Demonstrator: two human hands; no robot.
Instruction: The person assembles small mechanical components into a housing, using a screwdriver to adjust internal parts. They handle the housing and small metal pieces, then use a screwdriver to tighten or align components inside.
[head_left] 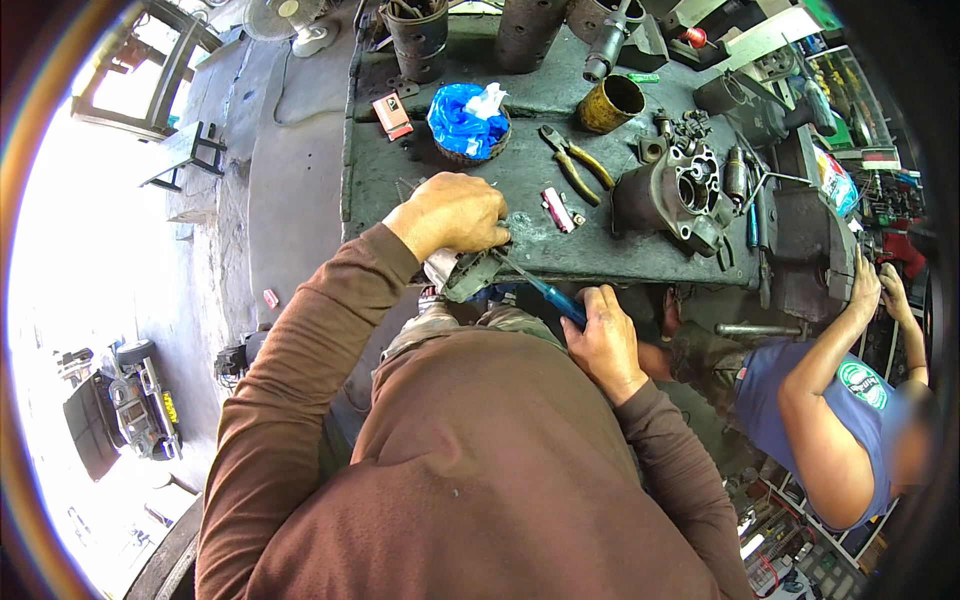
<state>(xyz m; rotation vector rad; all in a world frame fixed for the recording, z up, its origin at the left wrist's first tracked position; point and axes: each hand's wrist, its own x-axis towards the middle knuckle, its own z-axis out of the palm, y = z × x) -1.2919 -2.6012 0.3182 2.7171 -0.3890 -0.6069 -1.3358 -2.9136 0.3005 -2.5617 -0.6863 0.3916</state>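
At the near edge of the workbench (560, 262), my left hand (455, 212) is curled over a small grey metal part (472, 277) with an uneven rim, steadying it; the fingertips are partly hidden. A pale scrap (438, 266), perhaps cloth, shows beside that part. My right hand (606, 345) is closed round the blue handle of a screwdriver (558, 301). Its thin shaft points up and left, and the tip reaches the metal part near my left fingers. Close by on the bench lie a small pink-and-white packet (557, 210) and yellow-handled pliers (577, 165).
A large metal housing (672, 200) sits right of the pliers. Farther back are a yellowed cup (610, 104), a basket with a blue plastic bag (466, 122), a small box (392, 117) and dark cylinders (528, 35). A co-worker (820, 400) at right grips a dark block (815, 240).
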